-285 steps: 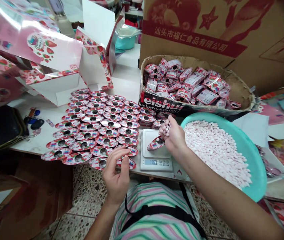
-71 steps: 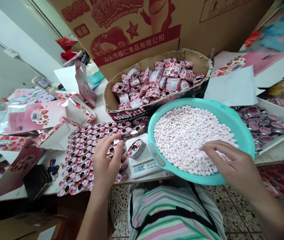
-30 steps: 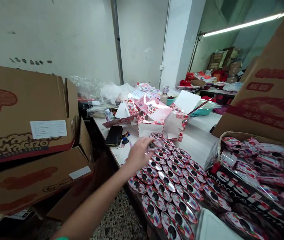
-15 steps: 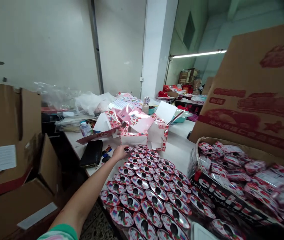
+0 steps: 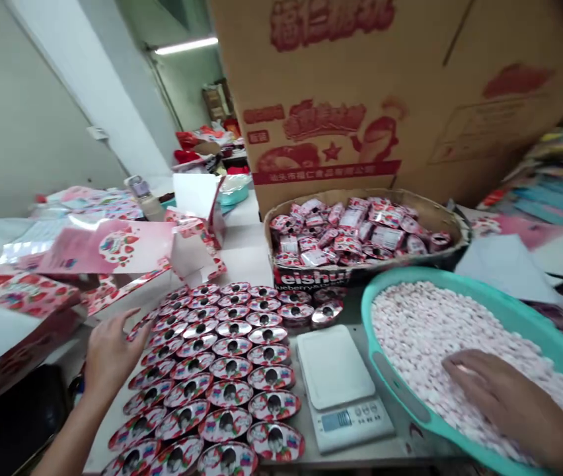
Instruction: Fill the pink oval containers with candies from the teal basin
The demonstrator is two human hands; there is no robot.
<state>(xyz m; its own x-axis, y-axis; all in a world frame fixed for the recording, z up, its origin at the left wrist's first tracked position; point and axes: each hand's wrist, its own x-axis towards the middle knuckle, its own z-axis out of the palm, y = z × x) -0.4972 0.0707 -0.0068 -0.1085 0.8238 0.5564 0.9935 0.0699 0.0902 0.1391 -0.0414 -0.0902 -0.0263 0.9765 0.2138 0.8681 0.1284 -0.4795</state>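
Observation:
My left hand (image 5: 113,350) is at the left edge of the rows of oval strawberry-print packs (image 5: 232,367), fingers apart, beside the back-left packs. Each pack stands upright with a dark round hole on top. My right hand (image 5: 499,393) rests over small pale pink candies (image 5: 435,324) in a turquoise basin (image 5: 375,350) at the right; its fingers are bent and blurred, and whether they hold candies is hidden. Between the packs and the basin lies a white digital scale (image 5: 337,370).
Behind the scale, an open carton (image 5: 306,274) holds many filled packs, with a tall cardboard box (image 5: 341,112) behind it. Open strawberry-print boxes (image 5: 133,248) stand at the back left. A black wallet (image 5: 24,423) lies front left. Flat printed sheets (image 5: 554,231) are at the right.
The view has swung right and down. The scale, the basin and my right hand have come into view. My left hand, earlier at a back-left pack, now has its fingers spread.

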